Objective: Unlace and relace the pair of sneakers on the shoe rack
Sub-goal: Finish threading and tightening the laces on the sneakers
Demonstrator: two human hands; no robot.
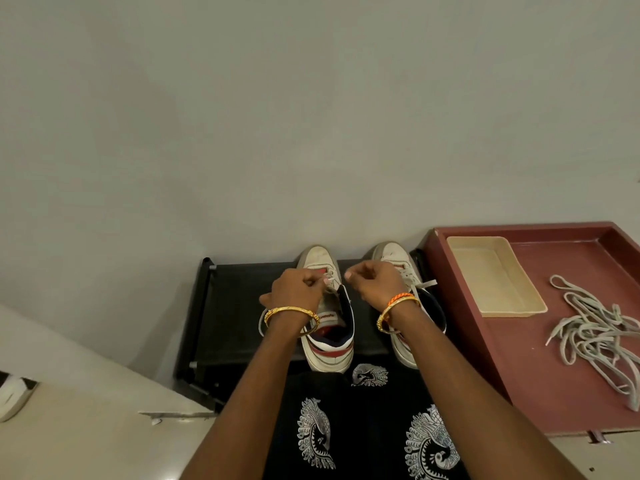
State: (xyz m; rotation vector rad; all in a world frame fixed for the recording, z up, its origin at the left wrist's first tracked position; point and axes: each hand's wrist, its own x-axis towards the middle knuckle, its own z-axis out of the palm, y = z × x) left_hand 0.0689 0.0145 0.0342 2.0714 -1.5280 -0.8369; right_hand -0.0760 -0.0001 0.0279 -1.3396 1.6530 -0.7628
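Now both hands are over the left sneaker (329, 327), which sits on the black shoe rack (221, 306) with its toe to the far wall. The left hand (296, 289) has its fingers curled, and its grip looks pinched on a pale lace end (330, 279) just above the tongue. The right hand (375, 280) is curled too, fingertips pressed together near the same spot; it seems to hold the other end, but the strand there is too thin to make out for sure. Gold bangles ride on both wrists, with an orange one on the right.

The right sneaker (405, 268) stands just beside the left on the rack, partly under the right forearm, and a pale lace (424, 284) trails loose across its upper. How many eyelets are threaded on either shoe cannot be read from this angle.

Off to the right, on the maroon tray (519, 358), lies a tangled heap of pale laces (595, 330) near a shallow cream tray (495, 275).

My read on progress: with laces heaped aside and the left shoe's collar gaping open, this is somewhere mid-job. The left shoe looks to be in hand now, whether coming undone or going back in I cannot say. The right sneaker, with that lace hanging slack, likely waits its turn.
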